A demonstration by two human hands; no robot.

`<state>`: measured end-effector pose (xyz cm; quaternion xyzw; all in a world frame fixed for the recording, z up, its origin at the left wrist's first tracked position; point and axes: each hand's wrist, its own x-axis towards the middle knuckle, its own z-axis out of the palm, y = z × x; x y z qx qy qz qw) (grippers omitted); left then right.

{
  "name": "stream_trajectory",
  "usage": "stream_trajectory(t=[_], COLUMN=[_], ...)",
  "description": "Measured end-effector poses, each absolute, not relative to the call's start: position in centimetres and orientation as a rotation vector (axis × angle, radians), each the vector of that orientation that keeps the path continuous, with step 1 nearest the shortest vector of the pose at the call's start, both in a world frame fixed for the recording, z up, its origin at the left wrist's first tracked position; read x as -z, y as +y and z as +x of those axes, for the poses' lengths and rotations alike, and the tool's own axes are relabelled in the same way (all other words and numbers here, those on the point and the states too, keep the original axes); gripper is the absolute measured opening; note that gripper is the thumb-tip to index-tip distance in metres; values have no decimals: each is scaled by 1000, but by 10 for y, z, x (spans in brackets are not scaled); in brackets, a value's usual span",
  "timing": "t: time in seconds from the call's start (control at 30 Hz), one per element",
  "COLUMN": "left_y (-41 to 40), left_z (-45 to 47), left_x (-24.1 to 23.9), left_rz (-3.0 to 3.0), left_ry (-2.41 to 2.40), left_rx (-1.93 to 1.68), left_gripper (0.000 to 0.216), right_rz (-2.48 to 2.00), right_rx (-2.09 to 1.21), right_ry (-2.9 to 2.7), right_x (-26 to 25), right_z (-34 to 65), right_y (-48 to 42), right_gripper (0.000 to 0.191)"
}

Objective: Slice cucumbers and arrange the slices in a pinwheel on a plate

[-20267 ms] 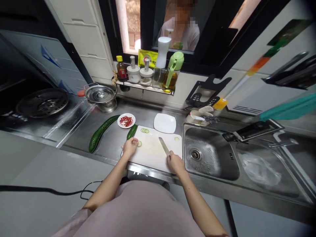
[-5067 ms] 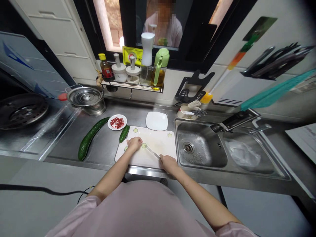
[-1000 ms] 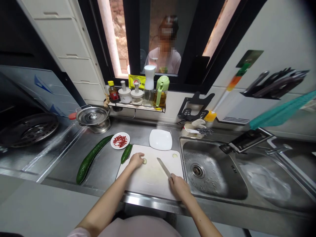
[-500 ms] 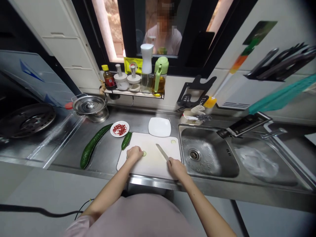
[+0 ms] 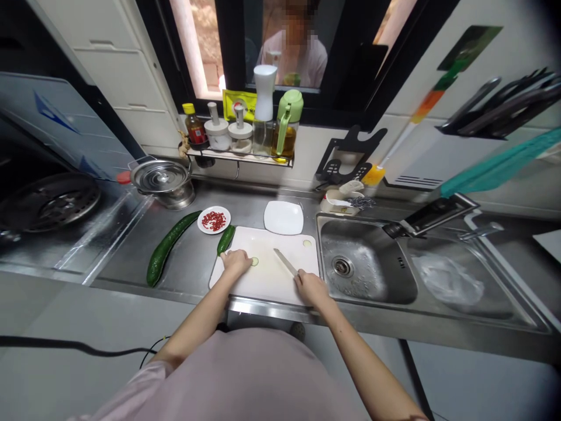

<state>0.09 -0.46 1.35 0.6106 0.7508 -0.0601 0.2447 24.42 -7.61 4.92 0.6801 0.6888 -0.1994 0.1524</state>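
My left hand (image 5: pixel 235 263) rests low over the left of a white cutting board (image 5: pixel 272 284). Its fingers are curled downward, and what lies beneath them is hidden. A pale cucumber slice or cut end (image 5: pixel 255 261) shows at the fingertips. The thumb reaches left, close to a short green cucumber piece (image 5: pixel 226 240) at the board's left edge; contact is unclear. My right hand (image 5: pixel 310 286) grips the handle of a knife (image 5: pixel 284 261), whose blade points up and left over the board. Near the board's upper right corner lies another cucumber slice (image 5: pixel 307 243).
Left of the board lie a long cucumber (image 5: pixel 169 248) and a small plate of chopped red pieces (image 5: pixel 214 220). Behind is a white plate (image 5: pixel 283 217). A sink (image 5: pixel 366 263) adjoins at right; a lidded steel pot (image 5: pixel 169 184) stands back left beneath a seasoning rack (image 5: pixel 245 156).
The left hand has shifted slightly left and away from me, its thumb now stretched toward the short cucumber piece. The knife has hardly moved. The camera view has tilted slightly.
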Motion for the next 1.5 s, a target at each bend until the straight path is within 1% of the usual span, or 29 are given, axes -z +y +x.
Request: stream_trajectory(t=[0.1, 0.33, 0.7, 1.03, 1.5], left_y=[-4, -3, 3, 5, 7], left_z=[-4, -7, -8, -9, -8], left_x=[-12, -9, -9, -9, -10], left_rz=[1659, 1646, 1624, 1615, 1620], left_ry=[2063, 2041, 2037, 2024, 2019], left_rx=[73, 14, 37, 56, 79], left_gripper=[19, 14, 15, 18, 17], right_rz=[1900, 1687, 1640, 1635, 1623], right_rx=[575, 533, 535, 588, 642], right_ry=[2015, 2174, 2178, 2133, 2104], right_x=[-56, -64, -63, -60, -57], right_z=[237, 219, 213, 212, 209], right_y=[-82, -90, -88, -90, -88], right_gripper=[34, 32, 30, 32, 31])
